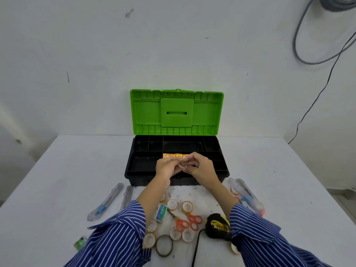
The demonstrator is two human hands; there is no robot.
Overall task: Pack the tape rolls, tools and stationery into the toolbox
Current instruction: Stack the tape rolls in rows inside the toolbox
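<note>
- The toolbox (177, 160) is sitting open at the far middle of the white table (57, 180), its bright green lid (176, 112) standing upright against the wall and showing a ribbed underside with a slotted square panel.
- Its black tray is divided into several compartments; a row of small orange-yellow packets (172, 155) is lying in a middle one.
- The left hand (166, 169) and the right hand (200, 167) are meeting over the front of the tray, fingers curled, together pinching a small whitish tape roll (182, 165) between their fingertips.
- The roll is looking pale and ring-shaped, mostly hidden by the fingers.
- Blue sleeves with white stripes are covering both forearms.
- On the table near the person, several more small clear tape rolls (187, 206) are lying scattered, each with a white core and a yellowish tint.
- Two pairs of orange-handled scissors (189, 221) are lying among them, handles toward the person.
- A small green-and-white box (161, 212) is resting just left of the scissors.
- A black-and-yellow tape measure (218, 225) is sitting to the right of the scissors.
- A larger dark-rimmed tape roll (164, 245) is lying flat at the near edge of the cluster.
- Two long clear-packaged tools (105, 202) are lying to the left, and more clear packages (247, 195) to the right.
</note>
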